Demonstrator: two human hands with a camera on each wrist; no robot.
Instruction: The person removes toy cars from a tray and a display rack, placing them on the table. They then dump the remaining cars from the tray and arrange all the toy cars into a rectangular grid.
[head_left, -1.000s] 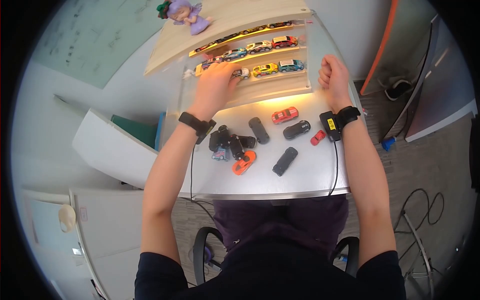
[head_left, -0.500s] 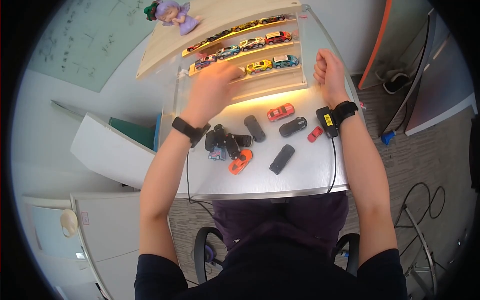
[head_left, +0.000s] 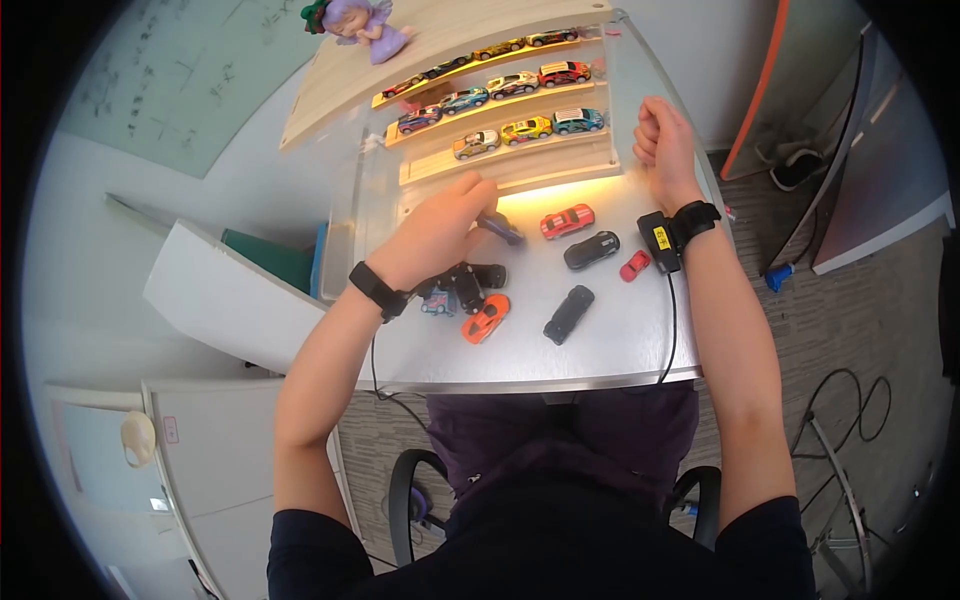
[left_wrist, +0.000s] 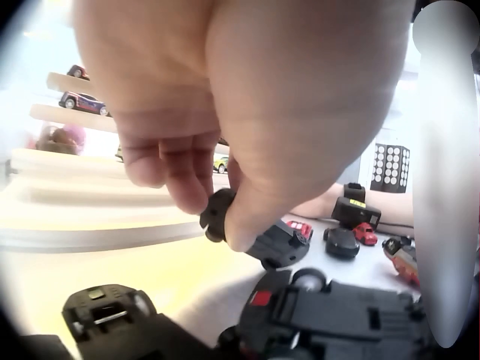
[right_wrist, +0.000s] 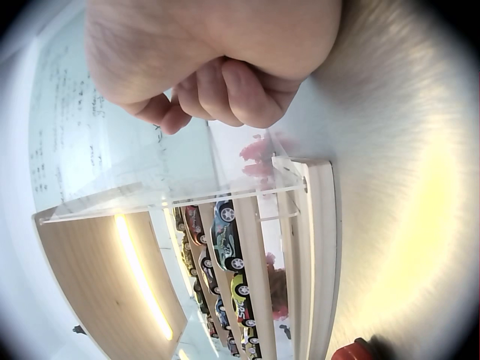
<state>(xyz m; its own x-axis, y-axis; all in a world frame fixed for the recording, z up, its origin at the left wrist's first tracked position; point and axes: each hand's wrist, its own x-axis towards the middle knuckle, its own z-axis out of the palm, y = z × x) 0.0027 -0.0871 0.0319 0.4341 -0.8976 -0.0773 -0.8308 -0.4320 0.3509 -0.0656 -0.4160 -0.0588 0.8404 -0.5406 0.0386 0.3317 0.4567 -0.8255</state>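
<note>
My left hand reaches over the table's left part and pinches the end of a dark toy car between thumb and fingers. In the left wrist view that dark toy car lies tilted under the thumb. Beneath the wrist is a heap of black toy cars, with an orange toy car beside it. My right hand is curled into a fist with nothing in it, beside the stand's right end. On the stepped wooden stand, a white-and-orange toy car is leftmost in the front row.
Several colourful toy cars fill the lit stand's rows. A purple-haired figurine sits on its top. A red toy car, black toy cars and a small red car lie on the table.
My left hand has let go of the white-and-orange car on the stand's front row. It has come down to the table and taken hold of the dark car. The right hand stays put.
</note>
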